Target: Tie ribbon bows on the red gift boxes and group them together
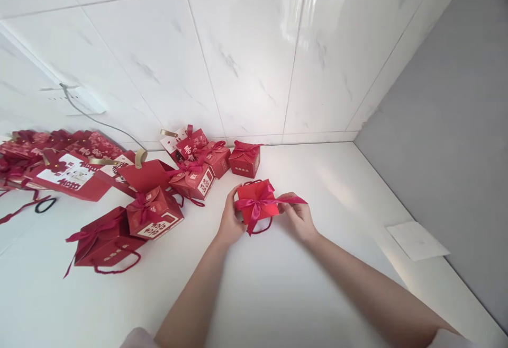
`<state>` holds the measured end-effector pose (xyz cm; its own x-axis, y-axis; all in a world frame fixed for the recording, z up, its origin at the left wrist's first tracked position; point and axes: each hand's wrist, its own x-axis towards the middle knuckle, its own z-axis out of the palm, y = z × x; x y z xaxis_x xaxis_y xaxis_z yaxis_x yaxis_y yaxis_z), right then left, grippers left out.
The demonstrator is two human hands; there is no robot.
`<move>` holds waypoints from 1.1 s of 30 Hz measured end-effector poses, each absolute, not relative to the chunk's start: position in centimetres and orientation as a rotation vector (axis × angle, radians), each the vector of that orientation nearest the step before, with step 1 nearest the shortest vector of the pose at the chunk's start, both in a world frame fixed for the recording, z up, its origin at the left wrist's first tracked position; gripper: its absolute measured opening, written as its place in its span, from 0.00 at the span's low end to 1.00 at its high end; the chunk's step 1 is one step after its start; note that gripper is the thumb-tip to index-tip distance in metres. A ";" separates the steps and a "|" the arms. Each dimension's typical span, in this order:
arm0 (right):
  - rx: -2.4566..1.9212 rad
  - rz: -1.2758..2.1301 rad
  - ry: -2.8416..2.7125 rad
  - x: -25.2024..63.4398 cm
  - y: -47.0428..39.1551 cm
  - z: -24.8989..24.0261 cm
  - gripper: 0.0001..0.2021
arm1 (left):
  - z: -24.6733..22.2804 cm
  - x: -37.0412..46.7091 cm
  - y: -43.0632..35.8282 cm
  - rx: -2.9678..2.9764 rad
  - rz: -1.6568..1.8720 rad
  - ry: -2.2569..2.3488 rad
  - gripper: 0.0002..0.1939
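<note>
On the white tabletop (278,295), just in front of the lone finished box (245,159) by the wall tiles, you hold a small red gift box (257,203) between both hands. Your left hand (230,221) cups the box's left edge, fingers curled against it. Your right hand (297,216) pinches the free tail of the magenta ribbon (291,199), thumb and fingertips pressed together on it; how firm that pinch is I can't quite tell.

The risk from here is the bow: a pull on that tail while the left hand steadies the box could loosen the knot or tip the box off its base. The dark red cord handle (264,229) hanging at the near side might also snag under your wrist.

The box sits turned like a diamond, one corner pointing toward that finished box; the ribbon's long axis runs left to right, its tail pointing away from the cluster of boxes (190,178) left of the landmark.
</note>
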<state>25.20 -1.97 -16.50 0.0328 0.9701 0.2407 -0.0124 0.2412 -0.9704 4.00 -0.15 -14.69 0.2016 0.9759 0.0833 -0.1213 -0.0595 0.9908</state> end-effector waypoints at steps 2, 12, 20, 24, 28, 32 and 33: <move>-1.016 1.062 -1.277 25.2 -2.0 -16.9 0.10 | -14.8 3.9 -0.4 1.365 1.128 0.936 0.53; -1.062 1.329 -1.178 25.2 -0.3 -15.9 0.07 | -14.8 3.1 -0.3 1.330 1.113 0.950 0.51; -0.957 1.297 -1.043 24.3 -4.3 -13.9 0.16 | -14.6 3.1 -0.2 1.315 1.166 0.911 0.51; -1.079 1.129 -0.935 24.1 -4.3 -13.1 0.11 | -14.3 3.4 -0.7 1.351 1.124 0.919 0.49; -1.045 1.231 -0.921 23.9 -2.9 -14.1 0.17 | -14.6 3.5 -0.8 1.324 1.060 0.931 0.49; -1.037 1.250 -0.888 23.5 -2.2 -15.9 0.22 | -15.0 3.7 -0.6 1.313 1.112 0.929 0.47; -1.037 1.240 -0.882 23.4 -2.2 -16.2 0.22 | -15.0 3.7 -0.6 1.271 1.114 0.923 0.46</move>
<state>23.36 -2.22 -16.16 0.1342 0.9908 -0.0191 -0.3071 0.0233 -0.9514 3.69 -0.60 -14.99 0.2394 0.9687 0.0649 -0.1159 -0.0379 0.9925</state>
